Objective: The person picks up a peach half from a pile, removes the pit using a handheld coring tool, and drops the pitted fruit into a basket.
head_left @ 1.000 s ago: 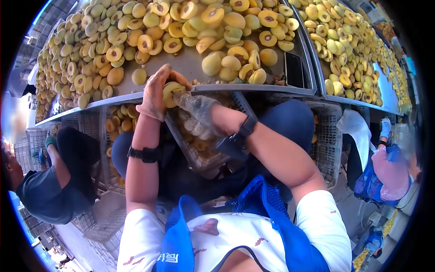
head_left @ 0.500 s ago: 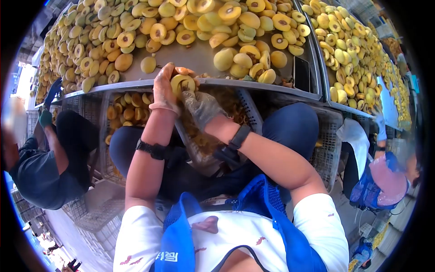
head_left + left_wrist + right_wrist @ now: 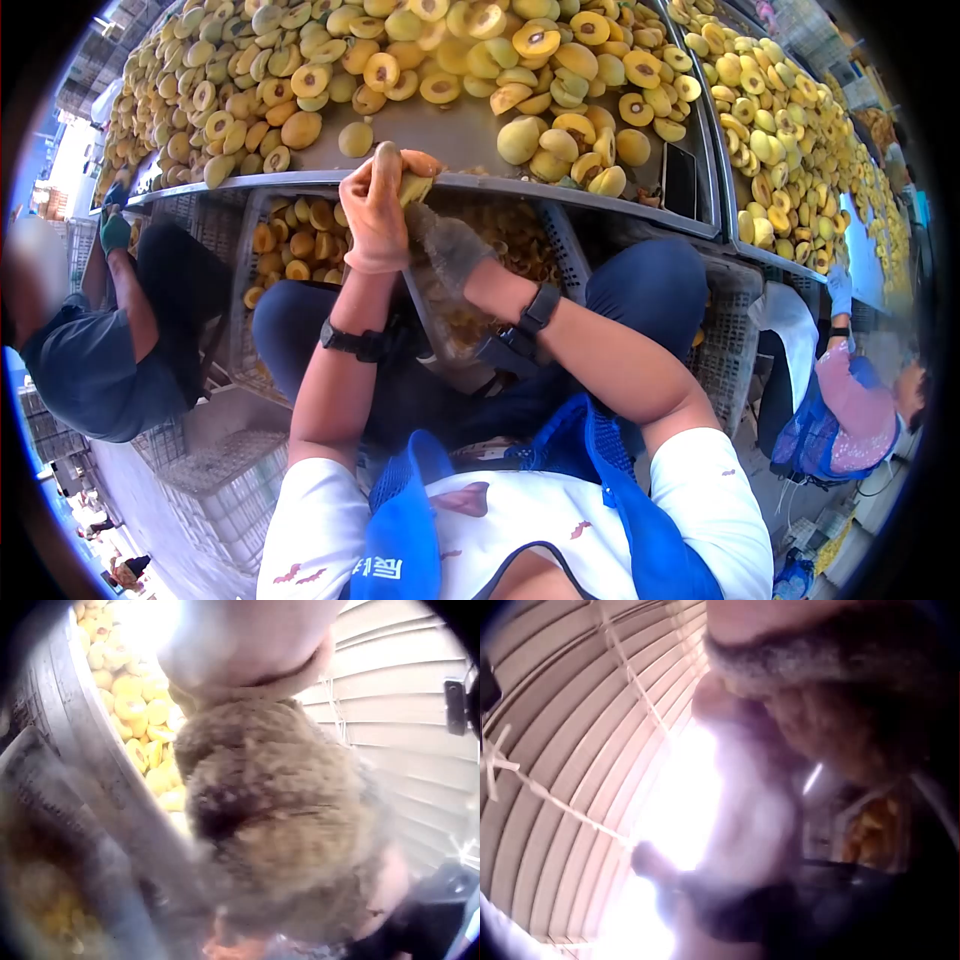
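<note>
Gripping a yellow fruit (image 3: 417,188) at the near edge of the counter (image 3: 445,135), the left hand (image 3: 377,217) has tilted its cut face from view, suggesting ongoing work; the right hand's (image 3: 454,245) hold is indeterminable.

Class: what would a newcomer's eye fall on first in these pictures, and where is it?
First comes the great heap of yellow fruit, much of it halved, on the metal table at the top of the head view. Just above centre, an orange-gloved hand grips a piece of fruit, with a grey-gloved hand close beside it. The bright blue vest stands out at the bottom.
</note>
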{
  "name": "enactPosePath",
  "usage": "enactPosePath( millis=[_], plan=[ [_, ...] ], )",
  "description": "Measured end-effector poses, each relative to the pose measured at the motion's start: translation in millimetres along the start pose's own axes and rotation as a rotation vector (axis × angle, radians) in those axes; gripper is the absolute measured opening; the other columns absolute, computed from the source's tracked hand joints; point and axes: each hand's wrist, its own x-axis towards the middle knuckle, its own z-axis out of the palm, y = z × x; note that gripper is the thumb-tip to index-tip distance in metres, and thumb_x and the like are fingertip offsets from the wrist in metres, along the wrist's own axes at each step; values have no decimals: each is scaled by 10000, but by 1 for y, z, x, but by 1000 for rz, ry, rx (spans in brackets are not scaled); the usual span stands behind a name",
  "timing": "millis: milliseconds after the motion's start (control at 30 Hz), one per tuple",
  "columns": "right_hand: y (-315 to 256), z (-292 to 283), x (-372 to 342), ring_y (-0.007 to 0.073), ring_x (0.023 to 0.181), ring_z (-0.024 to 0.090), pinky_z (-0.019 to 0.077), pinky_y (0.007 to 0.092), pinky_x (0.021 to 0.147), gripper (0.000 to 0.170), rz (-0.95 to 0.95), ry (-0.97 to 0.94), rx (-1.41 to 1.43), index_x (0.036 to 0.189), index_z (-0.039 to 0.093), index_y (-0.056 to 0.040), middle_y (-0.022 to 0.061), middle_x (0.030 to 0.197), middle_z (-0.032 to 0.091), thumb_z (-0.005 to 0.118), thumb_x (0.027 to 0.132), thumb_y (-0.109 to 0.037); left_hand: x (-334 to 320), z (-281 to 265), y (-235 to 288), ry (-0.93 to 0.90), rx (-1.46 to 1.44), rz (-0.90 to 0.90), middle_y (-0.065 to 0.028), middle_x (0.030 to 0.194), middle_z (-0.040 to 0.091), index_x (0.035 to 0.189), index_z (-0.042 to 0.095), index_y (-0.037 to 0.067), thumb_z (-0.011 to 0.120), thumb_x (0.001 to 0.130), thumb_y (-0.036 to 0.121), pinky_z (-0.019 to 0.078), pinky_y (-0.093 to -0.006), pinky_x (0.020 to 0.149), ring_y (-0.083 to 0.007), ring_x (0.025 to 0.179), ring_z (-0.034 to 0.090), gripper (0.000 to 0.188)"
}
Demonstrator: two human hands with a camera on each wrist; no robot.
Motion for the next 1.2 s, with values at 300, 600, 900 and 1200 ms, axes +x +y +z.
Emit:
enactPosePath(
  millis=[300,600,900,1200],
  plan=[
    [0,-42,-17,91,903,653,557,248,766,378,755,-293,1594,1228,628,-89,3,1089,679,641,992,-384,10,-2,-2,-293,-163,-60,-207,855,695,791,597,-37,312,1090,333,534,-346,783,-237,759,635,555],
    [-24,-62,-13,90,920,643,560,249,779,340,828,-272,1433,1225,624,-92,-12,1077,664,580,1029,-366,7,3,-4,-126,-191,40,-170,805,651,822,534,-12,333,1077,354,546,-371,732,-259,744,638,489],
    [-27,-66,9,306,941,675,548,364,813,283,396,-433,519,1208,595,-18,168,1047,682,576,950,-133,18,-15,-17,-90,-633,-558,-176,837,656,824,589,31,506,983,444,561,-453,714,-349,784,659,450],
    [6,-34,15,297,878,667,531,396,732,331,513,-266,363,1162,625,-77,148,1037,696,480,1030,-344,21,-13,-48,-91,-562,-613,-186,914,688,876,645,-4,471,1022,408,586,-432,782,-337,851,679,470]
  ],
)
